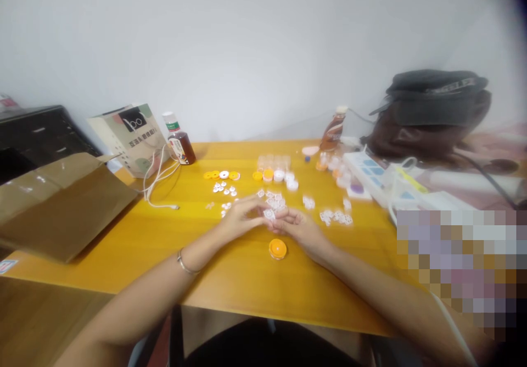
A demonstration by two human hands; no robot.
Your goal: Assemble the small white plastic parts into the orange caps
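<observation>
My left hand [242, 213] and my right hand [298, 228] meet over the middle of the yellow table [230, 268]. Together they pinch a small white perforated plastic piece [269, 213] between the fingertips. An orange round cap [278, 249] lies on the table just in front of my hands. More small white pieces [335, 217] are scattered right of my right hand, and others [224, 189] lie behind my left hand. A bracelet sits on my left wrist.
Orange and white caps [222, 175] and small clear jars [274, 165] stand further back. A brown bottle [181, 142], a paper bag [132, 133] with a white cable, a cardboard box [57, 202], a second bottle [333, 128], a white tray [370, 172] and a dark backpack [432, 114] ring the table.
</observation>
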